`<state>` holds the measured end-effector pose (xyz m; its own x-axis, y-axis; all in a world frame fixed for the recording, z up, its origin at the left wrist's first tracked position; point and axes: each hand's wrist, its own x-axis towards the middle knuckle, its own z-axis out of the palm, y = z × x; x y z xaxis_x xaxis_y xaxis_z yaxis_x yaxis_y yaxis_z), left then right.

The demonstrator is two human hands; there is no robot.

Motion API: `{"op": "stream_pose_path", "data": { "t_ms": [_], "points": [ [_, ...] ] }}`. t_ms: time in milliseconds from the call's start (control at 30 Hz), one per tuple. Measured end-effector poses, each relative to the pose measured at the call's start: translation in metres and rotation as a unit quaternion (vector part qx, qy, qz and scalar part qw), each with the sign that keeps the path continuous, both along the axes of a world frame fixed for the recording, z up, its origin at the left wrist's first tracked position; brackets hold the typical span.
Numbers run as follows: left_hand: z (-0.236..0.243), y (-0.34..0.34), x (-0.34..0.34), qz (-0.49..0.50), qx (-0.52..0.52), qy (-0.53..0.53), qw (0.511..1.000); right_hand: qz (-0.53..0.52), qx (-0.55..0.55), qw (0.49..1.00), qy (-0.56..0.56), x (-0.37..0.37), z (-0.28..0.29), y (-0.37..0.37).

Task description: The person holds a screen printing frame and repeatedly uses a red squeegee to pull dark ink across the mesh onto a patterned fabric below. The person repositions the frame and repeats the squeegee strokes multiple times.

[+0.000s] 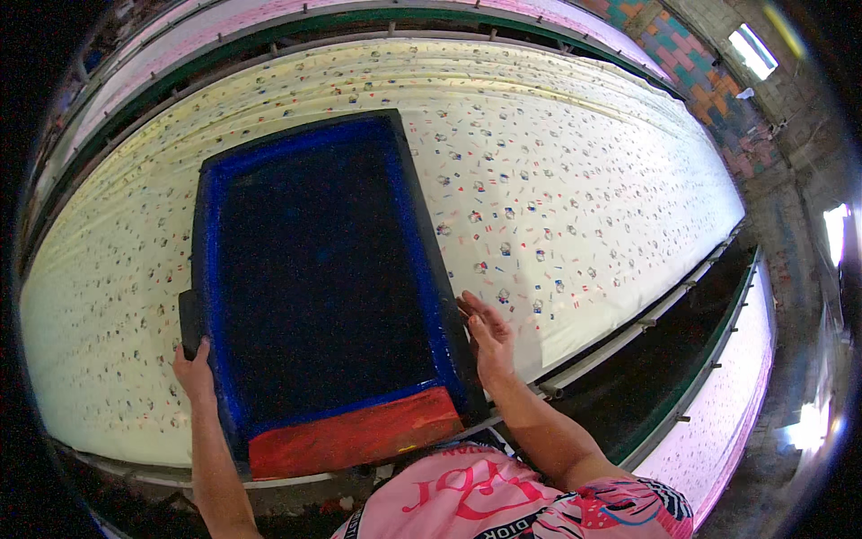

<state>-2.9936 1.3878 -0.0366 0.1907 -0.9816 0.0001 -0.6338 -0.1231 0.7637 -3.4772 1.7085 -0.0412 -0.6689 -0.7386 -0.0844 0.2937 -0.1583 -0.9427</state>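
Note:
A large rectangular printing screen (319,278) with dark mesh, a blue inner border and a red band (355,431) along its near end lies on pale printed fabric (566,216). On its left side, my left hand (194,366) grips a dark handle (189,314) with thumb and fingers. My right hand (488,337) is open beside the frame's right edge, fingers extended and slightly curved; whether the fingertips touch the frame I cannot tell.
The long fabric-covered table has a metal rail (664,314) along its near edge. Other long tables with pink printed fabric stand beyond (135,58) and at right (718,386). A wall with coloured blocks (709,90) and bright windows (752,49) is at right.

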Motion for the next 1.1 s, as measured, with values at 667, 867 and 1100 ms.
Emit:
{"op": "stream_pose_path", "data": {
  "t_ms": [667,867,1100],
  "points": [
    [0.061,0.071,-0.205,0.016,0.054,0.201,0.978,0.146,0.011,0.984,0.097,-0.208,0.107,0.047],
    [0.065,0.128,-0.374,0.002,0.010,0.243,0.970,0.151,0.055,0.976,0.147,-0.375,0.099,0.099],
    [0.054,0.217,-0.555,-0.016,-0.022,0.259,0.966,0.082,0.115,0.985,0.103,-0.543,0.073,0.180]
  ]
}}
